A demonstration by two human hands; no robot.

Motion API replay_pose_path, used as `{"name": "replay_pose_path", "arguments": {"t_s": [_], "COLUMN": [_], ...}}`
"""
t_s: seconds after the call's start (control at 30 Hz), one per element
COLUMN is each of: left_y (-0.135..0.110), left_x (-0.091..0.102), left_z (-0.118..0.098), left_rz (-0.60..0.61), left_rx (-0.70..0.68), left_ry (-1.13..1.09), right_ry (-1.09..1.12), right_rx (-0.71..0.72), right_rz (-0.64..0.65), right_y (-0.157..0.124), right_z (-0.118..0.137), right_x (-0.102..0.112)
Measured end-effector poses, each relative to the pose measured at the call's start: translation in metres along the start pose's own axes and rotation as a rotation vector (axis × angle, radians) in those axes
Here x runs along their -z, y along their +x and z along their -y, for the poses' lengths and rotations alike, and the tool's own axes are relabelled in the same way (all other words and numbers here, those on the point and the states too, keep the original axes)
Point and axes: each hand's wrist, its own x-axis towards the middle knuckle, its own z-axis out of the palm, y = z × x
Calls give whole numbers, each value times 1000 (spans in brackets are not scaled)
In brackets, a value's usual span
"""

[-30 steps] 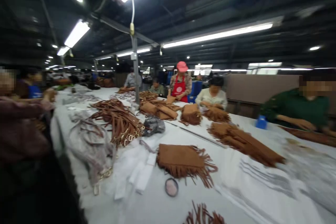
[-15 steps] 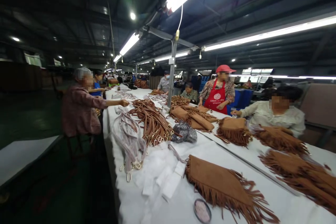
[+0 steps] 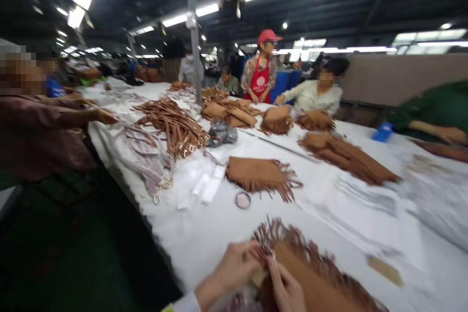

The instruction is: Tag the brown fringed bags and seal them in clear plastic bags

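A brown suede-like bag [image 3: 310,275] with fringe along its edges lies at the bottom of the view, partly cut off. My left hand [image 3: 236,265] comes in from the lower left, fingers pinched at the bag's upper left corner. Facing it, my right hand [image 3: 287,287] is closed too, thumb and finger at the same corner. A small shiny piece shows between the fingertips, too blurred to name. Clear plastic lies under my hands. Beyond them, another fringed bag [image 3: 256,173] rests flat near a small round dish [image 3: 243,200] of pinkish stuff.
Brown straps with metal clasps [image 3: 175,126] are heaped left of centre, beside plastic-wrapped straps [image 3: 149,161]. White paper strips [image 3: 214,183], a dark crumpled bag [image 3: 222,133] and plastic sheets [image 3: 369,209] lie on the white table. Co-workers sit or stand around; a metal post [image 3: 194,34] rises mid-table.
The view has swung right and down. My hands and the fringed bag under them have come into view; before, neither hand showed.
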Motion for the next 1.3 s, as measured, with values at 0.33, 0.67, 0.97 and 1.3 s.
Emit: {"name": "replay_pose_path", "arguments": {"t_s": [0.33,0.67,0.97,1.3], "left_y": [-21,-58,-38,-40], "left_x": [111,1,-15,-11], "left_z": [44,48,50,60], "left_rz": [-559,-22,-81,-123], "left_rx": [25,152,297,-36], "left_ry": [369,605,212,810], "right_ry": [-167,-433,-412,-239], "right_rx": [-308,-562,-448,-617], "right_rz": [-588,-414,-389,-257], "right_y": [-88,-160,-132,-134], "right_z": [-59,-110,-97,-107], "right_x": [127,170,158,173]}}
